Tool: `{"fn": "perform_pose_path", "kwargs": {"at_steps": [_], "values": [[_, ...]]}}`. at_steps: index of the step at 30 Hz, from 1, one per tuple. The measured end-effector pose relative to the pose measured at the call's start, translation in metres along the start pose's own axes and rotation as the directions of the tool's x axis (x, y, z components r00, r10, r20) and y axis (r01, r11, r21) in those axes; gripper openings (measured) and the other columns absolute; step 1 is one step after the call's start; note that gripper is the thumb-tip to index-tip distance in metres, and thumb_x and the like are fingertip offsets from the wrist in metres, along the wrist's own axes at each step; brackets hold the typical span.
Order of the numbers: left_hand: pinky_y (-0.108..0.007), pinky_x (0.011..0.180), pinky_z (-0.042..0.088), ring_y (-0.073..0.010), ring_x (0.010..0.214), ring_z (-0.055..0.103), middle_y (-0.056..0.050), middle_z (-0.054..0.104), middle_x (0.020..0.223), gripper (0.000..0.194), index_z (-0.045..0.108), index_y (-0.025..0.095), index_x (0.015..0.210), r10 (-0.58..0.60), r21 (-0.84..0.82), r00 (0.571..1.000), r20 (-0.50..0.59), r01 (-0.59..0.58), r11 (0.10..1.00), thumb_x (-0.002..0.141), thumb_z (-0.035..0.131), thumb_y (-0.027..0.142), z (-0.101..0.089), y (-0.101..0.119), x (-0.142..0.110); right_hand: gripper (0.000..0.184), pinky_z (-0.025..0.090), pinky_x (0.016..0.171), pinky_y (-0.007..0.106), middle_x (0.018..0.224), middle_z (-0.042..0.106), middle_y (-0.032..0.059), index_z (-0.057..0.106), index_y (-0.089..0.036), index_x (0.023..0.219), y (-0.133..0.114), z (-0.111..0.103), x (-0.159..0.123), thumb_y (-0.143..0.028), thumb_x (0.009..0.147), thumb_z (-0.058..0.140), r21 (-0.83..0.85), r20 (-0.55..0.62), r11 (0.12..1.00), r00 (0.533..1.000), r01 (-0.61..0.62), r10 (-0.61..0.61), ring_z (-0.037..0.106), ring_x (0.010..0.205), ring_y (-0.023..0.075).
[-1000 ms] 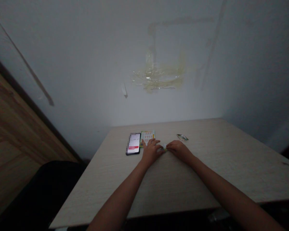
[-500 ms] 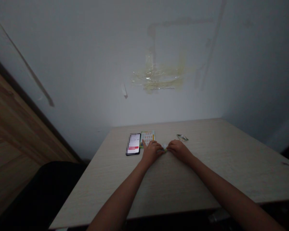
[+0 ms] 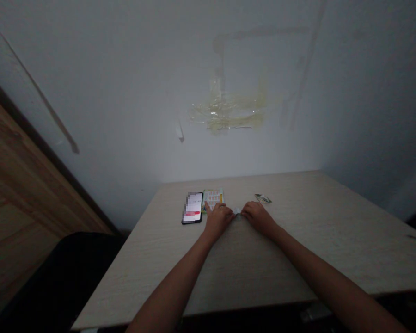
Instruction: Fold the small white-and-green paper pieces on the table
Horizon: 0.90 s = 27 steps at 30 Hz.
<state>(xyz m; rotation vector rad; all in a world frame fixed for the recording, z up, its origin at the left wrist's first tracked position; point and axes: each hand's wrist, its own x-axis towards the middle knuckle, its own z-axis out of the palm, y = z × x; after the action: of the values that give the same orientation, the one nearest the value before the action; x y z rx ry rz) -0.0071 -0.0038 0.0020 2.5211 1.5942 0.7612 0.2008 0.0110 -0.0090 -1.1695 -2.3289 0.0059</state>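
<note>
Small pale piece [image 3: 237, 211] sits between curled left hand [image 3: 218, 219] and right hand [image 3: 259, 216].

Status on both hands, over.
Left hand, right hand at small piece between them. Card partly hidden by left hand, phone beside card. Scrap beyond right hand.

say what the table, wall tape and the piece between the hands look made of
Table: wood or laminate, matt, with faint grain. Tape: probably plastic film, glossy; it wrinkles and glints. Piece: pale, perhaps paper or plastic; too small to settle, finish included.
</note>
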Motion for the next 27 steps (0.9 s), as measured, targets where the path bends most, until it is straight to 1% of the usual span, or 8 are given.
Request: {"fn": "perform_pose_path", "kwargs": {"at_steps": [4,7,10,13,17,20,22,27], "values": [[-0.070,0.110,-0.010,-0.0227,0.116,0.054,-0.001,0.072,0.104,0.015,0.072,0.027,0.092,-0.008,0.037,1.000,-0.018,0.009,0.999,0.091,0.060,0.036,0.002,0.004,0.000,0.014,0.042,0.081,0.032,0.090,0.064,0.0075,0.066,-0.016,0.089,-0.002,0.004,0.000,-0.019,0.093,0.052,0.000,-0.017,1.000,1.000,-0.020,0.020,0.056,0.086,0.0195],[-0.070,0.110,-0.008,-0.0222,0.113,0.055,-0.001,0.072,0.102,0.016,0.071,0.026,0.090,-0.028,0.031,0.999,-0.022,0.029,0.999,0.092,0.058,0.035,0.002,0.006,0.000,0.013,0.042,0.082,0.032,0.091,0.063,0.0074,0.065,-0.016,0.088,0.001,0.007,-0.001,-0.020,0.093,0.054,0.022,-0.030,0.999,0.999,-0.033,0.034,0.055,0.087,0.0196],[-0.071,0.111,-0.005,-0.0216,0.111,0.056,-0.001,0.072,0.101,0.016,0.071,0.026,0.090,-0.057,0.013,0.998,-0.020,0.057,0.998,0.092,0.058,0.035,0.002,0.006,0.000,0.010,0.043,0.082,0.033,0.092,0.063,0.0073,0.066,-0.016,0.087,0.006,0.007,-0.002,-0.024,0.090,0.060,0.088,-0.057,0.994,0.996,-0.059,0.065,0.055,0.088,0.0200],[-0.070,0.111,-0.004,-0.0213,0.110,0.056,-0.001,0.072,0.102,0.016,0.072,0.026,0.090,-0.082,-0.002,0.997,-0.004,0.082,0.997,0.091,0.058,0.035,0.002,0.005,0.001,0.011,0.044,0.082,0.032,0.092,0.062,0.0065,0.069,-0.018,0.085,0.009,0.003,-0.004,-0.029,0.087,0.065,0.176,-0.065,0.983,0.996,-0.056,0.068,0.056,0.089,0.0197],[-0.069,0.112,-0.004,-0.0223,0.112,0.056,-0.003,0.071,0.108,0.018,0.073,0.027,0.091,-0.102,-0.040,0.995,0.007,0.103,0.994,0.091,0.058,0.037,0.002,0.004,0.000,0.010,0.045,0.083,0.032,0.089,0.063,0.0060,0.071,-0.019,0.082,0.010,0.002,-0.003,-0.027,0.085,0.067,0.221,-0.065,0.972,0.993,-0.086,0.102,0.057,0.088,0.0195],[-0.070,0.111,-0.005,-0.0222,0.112,0.056,-0.002,0.070,0.109,0.016,0.072,0.027,0.091,-0.109,-0.043,0.994,-0.023,0.108,0.993,0.090,0.059,0.036,0.004,0.004,0.000,0.008,0.044,0.084,0.033,0.091,0.064,0.0067,0.072,-0.018,0.082,0.011,0.008,-0.001,-0.023,0.085,0.066,0.197,-0.057,0.974,0.991,-0.110,0.124,0.057,0.090,0.0199],[-0.071,0.110,-0.005,-0.0230,0.114,0.055,-0.002,0.071,0.110,0.014,0.071,0.027,0.092,-0.105,-0.017,0.993,-0.046,0.105,0.994,0.090,0.060,0.035,0.005,0.005,0.000,0.008,0.044,0.084,0.033,0.092,0.065,0.0077,0.072,-0.017,0.083,0.012,0.013,0.001,-0.021,0.085,0.065,0.147,-0.051,0.981,0.990,-0.124,0.133,0.056,0.091,0.0205],[-0.076,0.108,-0.001,-0.0272,0.122,0.050,-0.003,0.066,0.123,0.016,0.071,0.025,0.086,-0.120,0.051,0.991,-0.064,0.123,0.991,0.090,0.059,0.035,0.006,0.010,0.001,0.009,0.041,0.087,0.035,0.095,0.065,0.0092,0.071,-0.016,0.084,0.013,0.020,0.004,-0.019,0.086,0.063,0.051,-0.044,0.989,0.989,-0.140,0.142,0.055,0.093,0.0213]]}}
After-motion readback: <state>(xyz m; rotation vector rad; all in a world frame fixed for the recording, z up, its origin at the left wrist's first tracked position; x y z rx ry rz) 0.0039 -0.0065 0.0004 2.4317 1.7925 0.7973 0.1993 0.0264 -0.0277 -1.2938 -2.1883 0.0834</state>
